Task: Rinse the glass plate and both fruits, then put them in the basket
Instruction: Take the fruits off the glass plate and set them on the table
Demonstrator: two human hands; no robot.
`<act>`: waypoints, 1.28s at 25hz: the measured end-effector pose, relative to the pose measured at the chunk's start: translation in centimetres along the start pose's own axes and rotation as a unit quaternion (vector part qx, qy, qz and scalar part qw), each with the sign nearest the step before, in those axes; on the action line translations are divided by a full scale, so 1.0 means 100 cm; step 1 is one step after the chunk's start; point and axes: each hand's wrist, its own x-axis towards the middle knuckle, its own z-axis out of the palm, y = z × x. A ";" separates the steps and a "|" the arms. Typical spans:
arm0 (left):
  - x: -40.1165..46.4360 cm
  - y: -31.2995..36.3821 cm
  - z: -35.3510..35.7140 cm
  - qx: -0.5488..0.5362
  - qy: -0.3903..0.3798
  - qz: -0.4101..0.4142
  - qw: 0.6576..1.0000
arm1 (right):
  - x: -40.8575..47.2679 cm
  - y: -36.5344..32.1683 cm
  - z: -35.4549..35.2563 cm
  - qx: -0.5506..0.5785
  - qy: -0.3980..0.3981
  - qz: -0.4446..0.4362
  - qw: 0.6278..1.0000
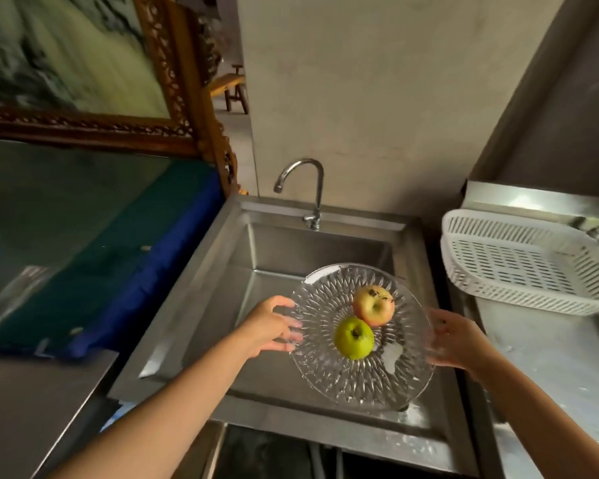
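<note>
Both hands' grip, left hand (pixel 272 324) and right hand (pixel 459 337), clasps glass plate (pixel 343 375).

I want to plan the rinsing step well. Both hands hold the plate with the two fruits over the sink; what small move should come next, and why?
Probably shift the glass plate left, under the faucet spout: no water runs, and the plate sits right of it, gripped by left hand and right hand.
</note>
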 end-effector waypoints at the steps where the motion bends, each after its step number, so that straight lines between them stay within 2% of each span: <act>1: 0.004 -0.002 -0.016 0.000 0.009 -0.003 1.000 | 0.002 -0.012 0.015 0.005 -0.001 0.004 1.000; 8: 0.055 -0.017 -0.076 -0.015 0.048 -0.028 0.998 | 0.057 -0.051 0.074 0.038 -0.042 0.030 0.998; 15: 0.147 -0.026 -0.092 -0.014 0.068 -0.084 0.994 | 0.159 -0.046 0.114 0.020 -0.071 0.052 0.996; 21: 0.249 -0.076 -0.084 -0.033 0.077 -0.139 0.987 | 0.247 0.023 0.167 -0.007 -0.062 0.096 0.993; 25: 0.321 -0.110 -0.081 -0.023 0.078 -0.157 0.984 | 0.299 0.068 0.208 0.029 -0.058 0.101 0.993; 29: 0.396 -0.163 -0.082 0.001 0.090 -0.146 0.985 | 0.347 0.118 0.262 0.077 -0.036 0.064 0.994; 32: 0.433 -0.197 -0.083 0.018 0.096 -0.135 0.986 | 0.376 0.160 0.300 0.137 -0.005 0.087 0.987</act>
